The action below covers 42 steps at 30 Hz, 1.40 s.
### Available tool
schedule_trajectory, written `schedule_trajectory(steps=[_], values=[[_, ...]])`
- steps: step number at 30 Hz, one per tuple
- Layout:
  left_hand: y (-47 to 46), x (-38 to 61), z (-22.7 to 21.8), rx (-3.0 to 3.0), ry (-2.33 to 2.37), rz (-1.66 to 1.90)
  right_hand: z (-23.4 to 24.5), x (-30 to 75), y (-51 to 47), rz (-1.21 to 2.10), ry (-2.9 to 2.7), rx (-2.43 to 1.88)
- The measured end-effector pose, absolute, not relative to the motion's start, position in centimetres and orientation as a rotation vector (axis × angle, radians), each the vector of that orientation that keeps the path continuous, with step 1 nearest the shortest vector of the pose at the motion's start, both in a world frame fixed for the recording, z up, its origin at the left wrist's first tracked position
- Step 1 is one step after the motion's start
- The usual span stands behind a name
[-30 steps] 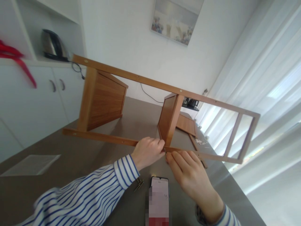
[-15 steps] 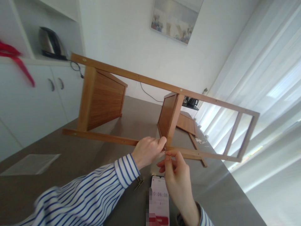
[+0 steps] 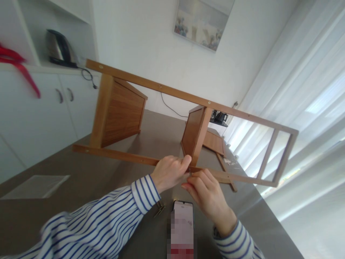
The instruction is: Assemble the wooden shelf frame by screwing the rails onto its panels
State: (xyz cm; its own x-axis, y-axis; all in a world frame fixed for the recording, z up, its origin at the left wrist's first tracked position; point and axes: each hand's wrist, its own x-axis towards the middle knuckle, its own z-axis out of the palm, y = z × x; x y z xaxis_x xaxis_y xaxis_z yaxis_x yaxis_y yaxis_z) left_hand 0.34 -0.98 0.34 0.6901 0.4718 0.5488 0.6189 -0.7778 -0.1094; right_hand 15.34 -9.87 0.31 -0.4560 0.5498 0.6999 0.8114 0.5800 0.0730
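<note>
A wooden rack (image 3: 183, 94) with two panel shelves rests on its side on the table. My left hand (image 3: 171, 172) is closed around its near rail (image 3: 121, 154), just below the middle shelf (image 3: 194, 129). Right beside it, my right hand (image 3: 206, 189) pinches a thin metal screw (image 3: 190, 172) between thumb and fingers. The screw points up at the near rail where the middle shelf meets it; whether its tip sits in a hole is too small to tell. Several metal screws (image 3: 159, 209) lie on the table below my left wrist.
A phone (image 3: 183, 216) lies on the grey table (image 3: 107, 219) beneath my hands. A clear plastic bag (image 3: 35, 187) is at the left. Behind the rack lie another wood panel (image 3: 212, 142) and slats (image 3: 221, 162). A kettle (image 3: 59, 48) stands on the left cabinet.
My right hand has turned and shifted slightly right, its fingers now curled closer around the screw. My left hand stays on the rail, and the rack has barely moved in view.
</note>
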Motion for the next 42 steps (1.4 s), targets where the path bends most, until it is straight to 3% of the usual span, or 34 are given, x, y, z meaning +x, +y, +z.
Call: schedule_trajectory(steps=[6,10,15,20,26,31,38,42], values=[[-1.0,0.2,0.3,-2.658,-0.878,-0.709,-1.3,14.4,-8.8,-0.630,-1.990,-1.078],[-1.1,0.4,0.2,-2.622,-0.883,-0.737,-1.6,13.6,-9.1,-0.490,-1.788,-1.144],[-1.1,0.5,0.1,-2.587,-0.899,-0.744,-1.6,12.8,-10.0,0.098,-1.390,-1.315],[-1.1,0.5,0.1,-2.580,-0.923,-0.737,-1.3,12.4,-10.9,0.710,-1.052,-1.170],[-1.2,0.3,0.6,-2.598,-0.902,-0.717,-2.7,11.7,-10.9,0.976,-0.851,-0.931],[-1.1,0.2,0.5,-2.607,-0.909,-0.711,-2.5,13.4,-11.2,0.675,-1.311,-1.115],[-1.3,0.5,0.6,-2.585,-0.920,-0.733,2.0,15.7,-12.1,-0.353,-2.136,-1.292],[-1.4,0.5,0.7,-2.592,-0.931,-0.726,2.5,14.8,-12.1,-0.473,-2.215,-1.354]])
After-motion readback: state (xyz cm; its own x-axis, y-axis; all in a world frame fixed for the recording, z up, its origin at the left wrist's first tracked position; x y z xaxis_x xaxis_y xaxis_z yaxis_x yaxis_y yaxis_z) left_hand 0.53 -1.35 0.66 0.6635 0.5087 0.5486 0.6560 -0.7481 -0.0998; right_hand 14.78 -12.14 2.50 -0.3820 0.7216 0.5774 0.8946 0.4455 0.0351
